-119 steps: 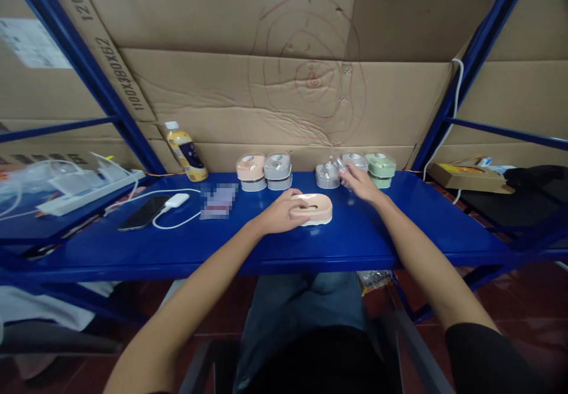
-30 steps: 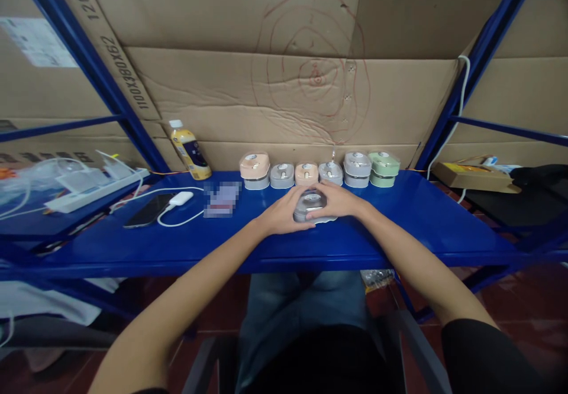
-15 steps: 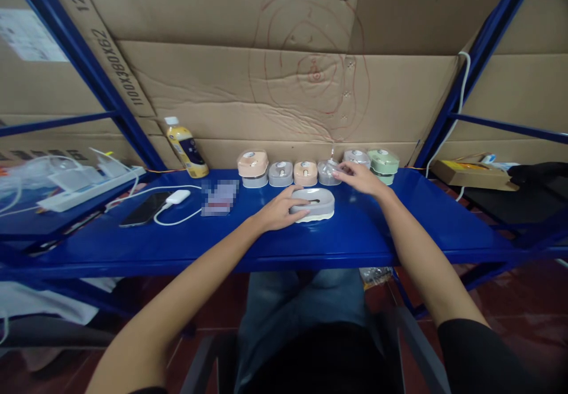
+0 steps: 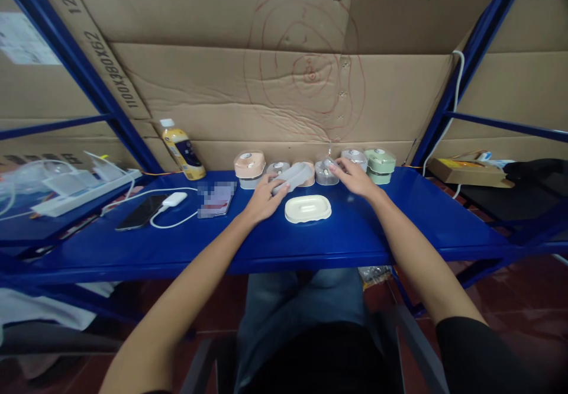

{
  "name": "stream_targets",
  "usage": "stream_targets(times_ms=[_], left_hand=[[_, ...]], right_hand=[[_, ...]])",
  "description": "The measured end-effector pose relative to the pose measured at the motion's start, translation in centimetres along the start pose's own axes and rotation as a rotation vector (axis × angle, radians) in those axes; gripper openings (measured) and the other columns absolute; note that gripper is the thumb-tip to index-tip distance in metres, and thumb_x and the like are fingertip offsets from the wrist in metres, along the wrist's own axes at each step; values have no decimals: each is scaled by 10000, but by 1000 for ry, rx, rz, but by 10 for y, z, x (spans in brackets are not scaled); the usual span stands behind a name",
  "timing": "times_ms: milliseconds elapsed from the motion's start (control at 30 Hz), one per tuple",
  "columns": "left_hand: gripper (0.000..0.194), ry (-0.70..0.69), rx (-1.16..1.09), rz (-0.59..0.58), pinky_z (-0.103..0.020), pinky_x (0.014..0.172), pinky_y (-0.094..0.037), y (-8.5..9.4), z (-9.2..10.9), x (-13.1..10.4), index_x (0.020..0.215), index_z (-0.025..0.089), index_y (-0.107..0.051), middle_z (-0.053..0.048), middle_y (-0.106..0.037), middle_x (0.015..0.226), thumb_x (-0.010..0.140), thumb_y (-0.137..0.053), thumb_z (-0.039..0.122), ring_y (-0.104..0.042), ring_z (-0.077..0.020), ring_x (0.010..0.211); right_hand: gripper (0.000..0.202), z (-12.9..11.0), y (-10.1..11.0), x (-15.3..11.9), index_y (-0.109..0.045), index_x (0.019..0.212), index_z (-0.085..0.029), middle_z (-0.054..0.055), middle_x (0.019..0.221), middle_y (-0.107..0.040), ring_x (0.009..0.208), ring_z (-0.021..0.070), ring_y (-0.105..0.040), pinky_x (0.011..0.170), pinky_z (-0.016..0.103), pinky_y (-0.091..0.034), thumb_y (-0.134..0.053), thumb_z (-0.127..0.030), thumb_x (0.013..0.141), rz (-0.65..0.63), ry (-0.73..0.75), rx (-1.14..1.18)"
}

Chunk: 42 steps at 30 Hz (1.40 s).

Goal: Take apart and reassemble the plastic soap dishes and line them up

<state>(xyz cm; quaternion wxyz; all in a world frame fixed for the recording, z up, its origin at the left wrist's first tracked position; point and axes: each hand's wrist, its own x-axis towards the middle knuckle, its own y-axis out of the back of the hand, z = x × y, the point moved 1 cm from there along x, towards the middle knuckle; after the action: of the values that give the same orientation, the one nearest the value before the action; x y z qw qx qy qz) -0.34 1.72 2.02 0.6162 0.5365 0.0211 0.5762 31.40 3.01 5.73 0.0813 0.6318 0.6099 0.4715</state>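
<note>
My left hand (image 4: 265, 197) grips a grey oval dish (image 4: 293, 176) by its left end, tilted and lifted off the table. Below and to the right of it, a cream oval tray (image 4: 307, 209) lies flat on the blue table. My right hand (image 4: 352, 176) has its fingers closed on the clear lid (image 4: 329, 163) of a small grey container (image 4: 327, 176) at the back. Whether that lid is loose I cannot tell. The raised dish partly hides a small peach container (image 4: 310, 172) and another small grey container (image 4: 278, 168).
Taller lidded containers, one peach (image 4: 249, 168), one grey (image 4: 354, 157) and one green (image 4: 380, 165), stand along the cardboard wall (image 4: 199, 80). To the left are a yellow bottle (image 4: 183, 150), a phone (image 4: 142, 212), a white charger (image 4: 174, 199) with cable and a power strip (image 4: 89, 193).
My left hand has lifted the grey dish off the cream tray and moved it back and left, tilting it. My right hand stays at the small grey container's lid.
</note>
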Motion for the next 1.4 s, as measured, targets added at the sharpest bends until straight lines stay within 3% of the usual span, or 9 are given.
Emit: stream_targets(times_ms=[167,333,467,700,900,1100,1233,1400], left_hand=[[509,-172,-9,-244,-564,1265,-409,-5,22,-9,1282,193,-754,-159,-525,1520,1042,-514,571,-557,-360,1427],[483,-226,3,-360,-551,1274,-408,-11,36,-16,1292,220,-752,-147,-499,1557,969,-651,565,-528,-374,1464],[634,-234,-37,-356,-539,1255,-433,-13,37,-16,1446,222,-623,-153,-531,1528,910,-742,539,-548,-363,1439],[1205,-116,-123,-330,-606,1202,-453,-23,23,-14,1655,189,-284,-231,-511,1570,700,-924,551,-525,-439,1457],[1428,2,-264,-297,-648,1142,-470,-32,16,-14,1704,197,-90,-271,-599,1493,647,-967,590,-600,-458,1394],[1345,-49,-249,-356,-611,1178,-468,-23,16,-10,1679,181,-245,-269,-512,1604,624,-976,585,-529,-453,1475],[1103,-62,-240,-392,-549,1191,-482,-16,14,-6,1582,193,-438,-190,-588,1561,665,-949,533,-581,-403,1435],[1003,-76,-234,-374,-547,1190,-477,-15,15,-6,1533,224,-496,-155,-616,1537,687,-932,539,-606,-380,1405]], right_hand=[[693,0,-1,0,-671,1207,-194,145,1179,-747,1086,320,-683,980,468,-526,-467,-812,968,25,25,26],[676,-2,-5,0,-684,1174,-198,137,1146,-757,1042,311,-692,953,467,-540,-476,-807,968,9,32,42],[669,-6,-10,-3,-687,1229,-186,151,1173,-750,1045,322,-690,949,488,-549,-572,-776,935,-33,50,17],[693,-31,-13,-13,-708,1266,-194,137,1143,-747,1016,321,-691,903,472,-555,-779,-703,803,-234,213,-57],[852,-53,-28,-24,-688,1307,-211,150,1238,-696,1138,365,-667,949,475,-541,-808,-804,707,-325,195,-213],[930,-58,-42,-28,-647,1395,-193,179,1263,-656,1112,375,-671,920,462,-546,-813,-806,715,-377,197,-284],[909,-57,-41,-28,-653,1385,-213,160,1234,-656,1096,363,-670,918,452,-545,-815,-807,716,-372,214,-281],[922,-57,-42,-29,-661,1392,-220,160,1223,-648,1108,375,-661,942,478,-543,-830,-805,700,-346,272,-297]])
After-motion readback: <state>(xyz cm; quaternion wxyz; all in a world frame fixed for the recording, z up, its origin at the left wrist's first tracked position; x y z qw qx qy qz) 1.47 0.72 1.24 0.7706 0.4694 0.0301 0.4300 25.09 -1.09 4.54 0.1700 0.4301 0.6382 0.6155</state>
